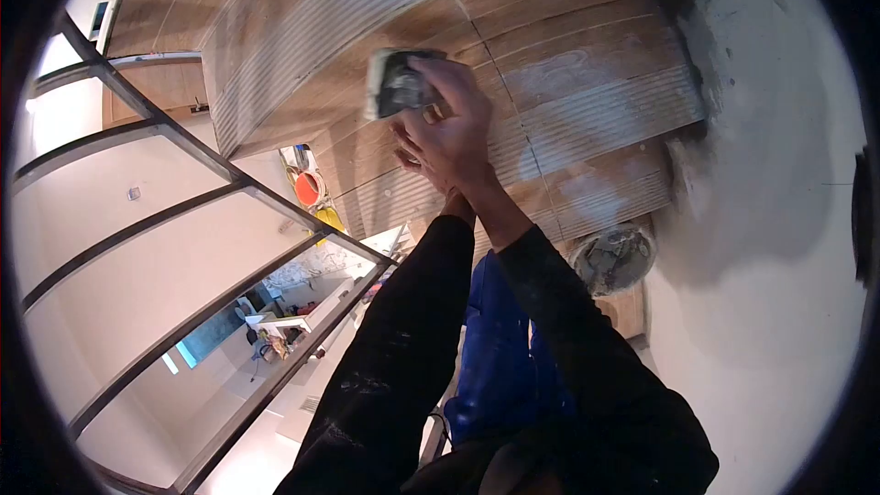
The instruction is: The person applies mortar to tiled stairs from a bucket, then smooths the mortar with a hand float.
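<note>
The right hand (pixel 458 119) clutches a grout float (pixel 396 82) pressed against the wood-look tile wall (pixel 587 82). The left hand (pixel 410 148) sits just beneath, mostly hidden, so its grip cannot be told.

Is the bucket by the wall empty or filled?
Not empty: the bucket shows grey, lumpy material across its inside. How deep it goes, cannot tell.

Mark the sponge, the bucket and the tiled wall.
sponge (pixel 394 84), head view, middle of its dark face.
bucket (pixel 575 263), head view, its left rim.
tiled wall (pixel 596 101), head view, bare tile right of the sponge.
</note>
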`<state>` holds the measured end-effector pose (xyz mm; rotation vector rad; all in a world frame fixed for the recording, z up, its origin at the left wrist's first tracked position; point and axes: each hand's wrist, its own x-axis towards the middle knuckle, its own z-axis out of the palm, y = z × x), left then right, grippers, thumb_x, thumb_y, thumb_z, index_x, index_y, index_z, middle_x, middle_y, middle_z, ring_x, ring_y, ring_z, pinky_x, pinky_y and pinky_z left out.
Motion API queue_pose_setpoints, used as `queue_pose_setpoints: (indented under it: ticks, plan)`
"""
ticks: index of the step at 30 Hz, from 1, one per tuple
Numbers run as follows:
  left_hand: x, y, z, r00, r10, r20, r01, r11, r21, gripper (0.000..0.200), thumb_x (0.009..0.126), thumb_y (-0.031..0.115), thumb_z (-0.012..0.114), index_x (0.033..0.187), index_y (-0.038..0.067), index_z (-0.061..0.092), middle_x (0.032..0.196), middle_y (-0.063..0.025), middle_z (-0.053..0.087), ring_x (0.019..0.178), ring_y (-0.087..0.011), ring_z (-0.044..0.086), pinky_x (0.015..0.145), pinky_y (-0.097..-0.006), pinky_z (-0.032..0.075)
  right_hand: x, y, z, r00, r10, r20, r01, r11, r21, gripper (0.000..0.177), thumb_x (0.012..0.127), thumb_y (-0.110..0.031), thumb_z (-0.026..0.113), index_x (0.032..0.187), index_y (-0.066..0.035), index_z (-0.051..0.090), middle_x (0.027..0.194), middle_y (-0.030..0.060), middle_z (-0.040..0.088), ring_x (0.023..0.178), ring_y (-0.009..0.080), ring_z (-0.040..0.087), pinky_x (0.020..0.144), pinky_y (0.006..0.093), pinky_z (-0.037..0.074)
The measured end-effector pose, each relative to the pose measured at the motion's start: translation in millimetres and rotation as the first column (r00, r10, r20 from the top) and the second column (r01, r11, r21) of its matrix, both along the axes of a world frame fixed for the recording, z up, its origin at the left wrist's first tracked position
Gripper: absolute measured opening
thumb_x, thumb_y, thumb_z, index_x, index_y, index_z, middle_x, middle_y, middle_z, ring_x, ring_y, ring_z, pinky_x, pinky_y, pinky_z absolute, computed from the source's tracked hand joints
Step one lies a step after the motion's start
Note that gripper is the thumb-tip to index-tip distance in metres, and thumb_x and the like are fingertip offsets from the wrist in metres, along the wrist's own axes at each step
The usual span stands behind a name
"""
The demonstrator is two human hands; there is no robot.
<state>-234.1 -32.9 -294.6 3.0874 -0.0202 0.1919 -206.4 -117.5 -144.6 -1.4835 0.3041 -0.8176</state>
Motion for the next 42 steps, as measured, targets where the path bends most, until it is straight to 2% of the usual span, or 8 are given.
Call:
queue_pose_setpoints:
  ticks: [6, 14, 19, 25, 29, 31, 39, 42]
  plan:
    - [-2.3, -13.9, 44.9, 0.993, 0.018, -0.115, -0.022, 0.999, -0.038, 0.080, 0.097, 0.052, 0.058, 0.167, 0.028, 0.025, 0.174, -0.0069, 0.018, 0.159, -0.0419, 0.014, 0.120, -0.0700, 0.015, 35.3, -19.4, -47.6, 0.877, -0.475, 0.074, 0.481, 0.860, -0.170, 0.052, 0.072, -0.003, 0.081, 0.123, -0.004, 0.072, 0.118, 0.0139, 0.072, 0.113, 0.0342, 0.066, 0.097, 0.0442, 0.055]
    - [-3.5, -22.0, 59.7, 0.996, -0.025, -0.084, 0.016, 0.994, -0.112, 0.082, 0.096, 0.050, 0.058, 0.167, 0.027, 0.024, 0.174, -0.0139, 0.016, 0.158, -0.0455, 0.014, 0.120, -0.0713, 0.014, -7.8, -46.9, -22.9, 0.994, -0.107, -0.018, 0.106, 0.993, -0.044, 0.049, 0.074, -0.002, 0.079, 0.123, -0.003, 0.073, 0.118, 0.0149, 0.073, 0.107, 0.0315, 0.069, 0.092, 0.0417, 0.057]
    - [-4.6, -24.3, 59.7, 0.999, -0.007, -0.038, 0.004, 0.996, -0.087, 0.083, 0.093, 0.051, 0.062, 0.165, 0.025, 0.030, 0.172, -0.0133, 0.022, 0.157, -0.0467, 0.015, 0.119, -0.0711, 0.015, 24.3, -68.2, -39.0, 0.875, -0.478, -0.077, 0.476, 0.878, -0.044, 0.048, 0.076, -0.004, 0.079, 0.123, 0.001, 0.071, 0.113, 0.0155, 0.073, 0.103, 0.0270, 0.070, 0.089, 0.0372, 0.057]
    - [9.4, -2.1, -13.7, 0.989, -0.048, 0.142, 0.050, 0.999, -0.007, 0.083, 0.088, 0.050, 0.069, 0.158, 0.016, 0.041, 0.167, -0.0156, 0.030, 0.156, -0.0402, 0.021, 0.119, -0.0672, 0.019, 3.7, -0.9, -12.4, 0.993, 0.117, -0.022, -0.115, 0.991, 0.074, 0.046, 0.075, -0.001, 0.078, 0.121, 0.000, 0.071, 0.117, 0.0134, 0.072, 0.107, 0.0234, 0.070, 0.093, 0.0343, 0.055]
    - [8.0, 15.1, -3.4, 0.963, -0.065, 0.263, 0.067, 0.998, 0.003, 0.084, 0.084, 0.046, 0.071, 0.156, 0.012, 0.044, 0.167, -0.0129, 0.033, 0.155, -0.0403, 0.025, 0.119, -0.0667, 0.022, -18.2, -7.8, -17.5, 0.996, -0.082, 0.020, 0.081, 0.995, 0.057, 0.049, 0.074, 0.004, 0.077, 0.122, -0.002, 0.071, 0.120, 0.0133, 0.071, 0.109, 0.0246, 0.068, 0.095, 0.0367, 0.054]
    - [-0.2, 21.1, 61.2, 0.990, -0.128, -0.056, 0.108, 0.953, -0.283, 0.079, 0.086, 0.045, 0.070, 0.153, 0.010, 0.047, 0.161, -0.0142, 0.041, 0.153, -0.0373, 0.032, 0.118, -0.0636, 0.026, -22.4, -19.9, -29.2, 0.923, -0.384, -0.028, 0.382, 0.922, -0.059, 0.051, 0.075, 0.005, 0.077, 0.125, -0.003, 0.068, 0.122, 0.0122, 0.070, 0.111, 0.0253, 0.066, 0.097, 0.0379, 0.053]
    - [-2.1, 90.8, 62.7, 0.994, 0.074, 0.082, -0.059, 0.984, -0.170, 0.073, 0.092, 0.056, 0.059, 0.155, 0.022, 0.045, 0.161, -0.0174, 0.039, 0.149, -0.0384, 0.036, 0.116, -0.0627, 0.027, 41.7, 2.2, -59.1, 0.886, -0.462, 0.042, 0.452, 0.879, 0.150, 0.048, 0.076, -0.001, 0.079, 0.122, -0.003, 0.063, 0.121, 0.0171, 0.067, 0.114, 0.0367, 0.064, 0.099, 0.0434, 0.051]
    - [-6.4, 87.2, 59.9, 0.992, 0.036, 0.125, -0.026, 0.996, -0.080, 0.073, 0.093, 0.057, 0.059, 0.155, 0.023, 0.043, 0.159, -0.0164, 0.039, 0.147, -0.0402, 0.034, 0.114, -0.0620, 0.026, 18.0, 62.3, -78.0, 0.909, -0.417, -0.002, 0.416, 0.909, -0.015, 0.049, 0.081, -0.005, 0.084, 0.126, -0.004, 0.065, 0.115, 0.0094, 0.068, 0.103, 0.0200, 0.064, 0.090, 0.0327, 0.052]
